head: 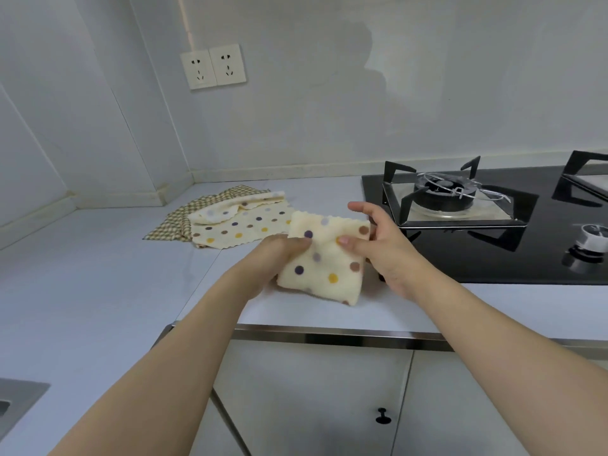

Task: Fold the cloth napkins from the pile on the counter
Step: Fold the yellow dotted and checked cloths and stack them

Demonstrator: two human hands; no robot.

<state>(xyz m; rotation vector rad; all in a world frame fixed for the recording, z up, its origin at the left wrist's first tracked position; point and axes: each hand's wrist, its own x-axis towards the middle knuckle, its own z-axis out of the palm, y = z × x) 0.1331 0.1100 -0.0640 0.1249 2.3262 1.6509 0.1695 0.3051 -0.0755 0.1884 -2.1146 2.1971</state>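
Resting beyond the fingertips on the counter (98, 274), a pile (227, 218) of unfolded napkins was observed: checked cloth beneath, dotted cloth on top, so most folding was judged outstanding. Nearer, one dotted napkin (324, 261), already reduced to a small thick square, was held just above the counter's front edge. Its left side was gripped by the left hand (279, 258); its right side was pinched by the right hand (385, 248).
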